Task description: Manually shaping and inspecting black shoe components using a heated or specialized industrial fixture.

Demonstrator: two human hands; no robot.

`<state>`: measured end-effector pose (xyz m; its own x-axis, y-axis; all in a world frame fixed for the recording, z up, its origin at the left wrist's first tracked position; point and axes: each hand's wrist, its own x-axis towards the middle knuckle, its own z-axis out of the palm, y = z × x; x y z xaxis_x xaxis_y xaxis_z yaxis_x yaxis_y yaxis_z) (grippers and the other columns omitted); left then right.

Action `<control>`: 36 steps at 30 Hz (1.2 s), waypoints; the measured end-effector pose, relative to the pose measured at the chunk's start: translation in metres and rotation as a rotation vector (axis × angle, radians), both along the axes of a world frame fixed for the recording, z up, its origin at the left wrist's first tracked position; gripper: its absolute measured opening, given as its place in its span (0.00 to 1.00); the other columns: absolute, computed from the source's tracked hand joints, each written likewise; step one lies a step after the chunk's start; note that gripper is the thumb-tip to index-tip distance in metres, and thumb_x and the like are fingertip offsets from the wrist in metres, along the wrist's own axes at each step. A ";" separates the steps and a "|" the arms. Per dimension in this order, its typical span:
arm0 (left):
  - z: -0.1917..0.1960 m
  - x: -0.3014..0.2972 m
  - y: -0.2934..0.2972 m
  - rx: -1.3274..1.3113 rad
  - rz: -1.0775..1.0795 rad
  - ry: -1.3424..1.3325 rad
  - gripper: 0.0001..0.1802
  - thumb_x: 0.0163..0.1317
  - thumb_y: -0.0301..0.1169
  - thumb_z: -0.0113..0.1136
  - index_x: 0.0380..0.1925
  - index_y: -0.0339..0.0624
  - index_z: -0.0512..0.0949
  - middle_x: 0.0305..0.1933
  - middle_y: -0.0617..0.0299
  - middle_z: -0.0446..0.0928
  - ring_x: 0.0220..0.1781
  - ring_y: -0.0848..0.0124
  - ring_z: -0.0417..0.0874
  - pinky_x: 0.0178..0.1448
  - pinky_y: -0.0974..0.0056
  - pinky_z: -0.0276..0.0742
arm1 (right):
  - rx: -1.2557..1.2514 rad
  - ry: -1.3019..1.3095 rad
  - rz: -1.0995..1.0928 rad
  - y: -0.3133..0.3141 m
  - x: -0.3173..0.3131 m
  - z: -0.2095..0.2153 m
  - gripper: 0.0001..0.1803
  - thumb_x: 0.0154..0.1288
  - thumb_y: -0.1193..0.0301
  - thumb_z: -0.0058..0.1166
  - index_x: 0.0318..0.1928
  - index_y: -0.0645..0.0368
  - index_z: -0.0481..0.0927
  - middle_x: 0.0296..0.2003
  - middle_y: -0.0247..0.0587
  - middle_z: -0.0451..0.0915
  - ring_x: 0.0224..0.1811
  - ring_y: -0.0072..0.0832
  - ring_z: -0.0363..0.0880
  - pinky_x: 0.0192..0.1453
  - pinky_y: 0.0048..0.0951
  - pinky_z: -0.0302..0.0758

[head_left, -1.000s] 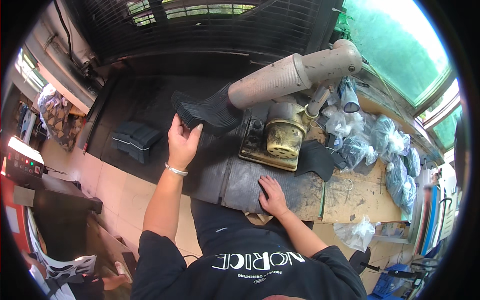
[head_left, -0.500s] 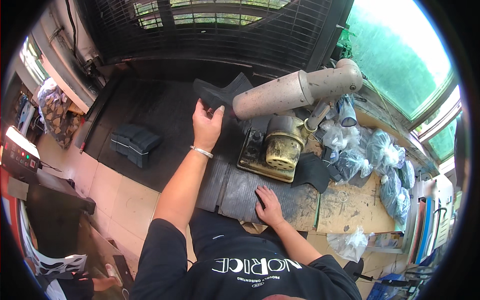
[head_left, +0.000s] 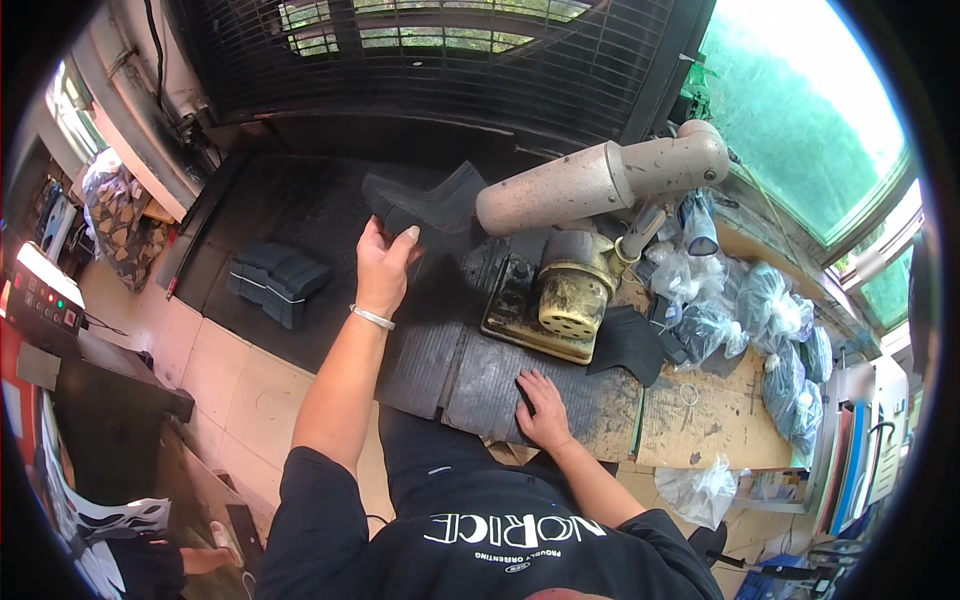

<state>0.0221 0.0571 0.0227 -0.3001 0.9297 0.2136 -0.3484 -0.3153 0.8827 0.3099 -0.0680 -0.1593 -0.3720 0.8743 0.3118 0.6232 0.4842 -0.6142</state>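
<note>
Thumb and fingers of my left hand [head_left: 384, 265] pinch the lower edge of a dark, curved, boot-shaped piece [head_left: 428, 208]. The piece is held up over the black bench, its right end close to the open mouth of a grey metal cylinder [head_left: 555, 190] with a fine mesh-like surface. My right hand [head_left: 541, 408] lies flat, fingers spread, on a dark ribbed sheet [head_left: 480, 385] at the bench's near edge. Just beyond it stands a soiled yellow and black motor-like machine [head_left: 575, 295]. Another dark curved piece [head_left: 628, 345] lies against the machine's right side.
A banded stack of dark pieces [head_left: 278, 283] rests on the bench at left. Several knotted plastic bags [head_left: 770, 300] crowd the right side near the window. A black grille [head_left: 430, 80] closes off the back. At far left is a control box [head_left: 45, 295]; another person's arm [head_left: 208, 560] shows at lower left.
My left hand has moved left and slightly nearer, drawing the dark piece along and lowering it a little beside the cylinder's mouth. My right hand stays on the ribbed sheet.
</note>
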 end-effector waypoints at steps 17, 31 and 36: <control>-0.058 -0.018 -0.088 -0.095 -0.469 0.459 0.31 0.57 0.16 0.55 0.62 0.32 0.61 0.55 0.59 0.73 0.58 0.75 0.72 0.64 0.69 0.65 | -0.049 0.325 0.096 0.017 0.001 0.048 0.37 0.50 0.74 0.59 0.64 0.63 0.64 0.66 0.56 0.61 0.70 0.47 0.59 0.71 0.38 0.57; -0.179 0.033 -0.139 -0.410 -0.612 0.068 0.38 0.55 0.16 0.53 0.68 0.34 0.52 0.66 0.56 0.63 0.67 0.69 0.64 0.71 0.64 0.57 | -0.073 -0.500 0.257 0.019 -0.023 0.054 0.41 0.50 0.64 0.62 0.64 0.68 0.61 0.57 0.51 0.67 0.60 0.42 0.66 0.71 0.48 0.55; -0.191 0.050 -0.147 -0.169 -0.584 0.167 0.40 0.52 0.16 0.55 0.67 0.34 0.55 0.72 0.56 0.57 0.72 0.67 0.58 0.73 0.64 0.51 | 0.065 -0.521 0.168 0.002 -0.033 0.034 0.38 0.56 0.65 0.55 0.65 0.69 0.59 0.61 0.52 0.65 0.63 0.42 0.63 0.70 0.46 0.56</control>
<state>0.0720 -0.0904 -0.1683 0.2921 0.9551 0.0499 -0.2739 0.0336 0.9612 0.2767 -0.0659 -0.1257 -0.6240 0.7750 0.1002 0.7480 0.6294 -0.2103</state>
